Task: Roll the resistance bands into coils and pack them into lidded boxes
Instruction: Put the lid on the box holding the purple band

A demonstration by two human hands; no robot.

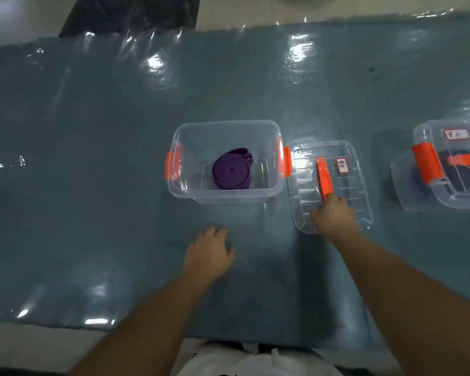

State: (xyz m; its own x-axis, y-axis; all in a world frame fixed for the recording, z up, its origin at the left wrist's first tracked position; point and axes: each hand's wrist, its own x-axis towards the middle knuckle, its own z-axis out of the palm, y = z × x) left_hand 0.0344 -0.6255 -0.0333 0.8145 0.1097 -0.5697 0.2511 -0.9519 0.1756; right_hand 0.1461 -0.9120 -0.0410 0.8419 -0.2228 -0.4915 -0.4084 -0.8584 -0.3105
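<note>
Purple coil [231,169] sits in our open box [225,161]; right hand [334,215] grips the lid [331,185]; left hand [209,251] loosely open, empty. Closing remains.

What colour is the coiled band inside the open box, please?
Purple: the coiled band lies in the open box, seen in the head view.

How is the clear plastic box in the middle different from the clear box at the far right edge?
The middle clear plastic box is open, its lid lying flat beside it under the right hand; the right-edge clear box has its lid on. The middle box holds a purple coiled band; the right one holds something darker, bluish. The middle box is fully in view; the right one is cut off. Both have orange latches.
</note>
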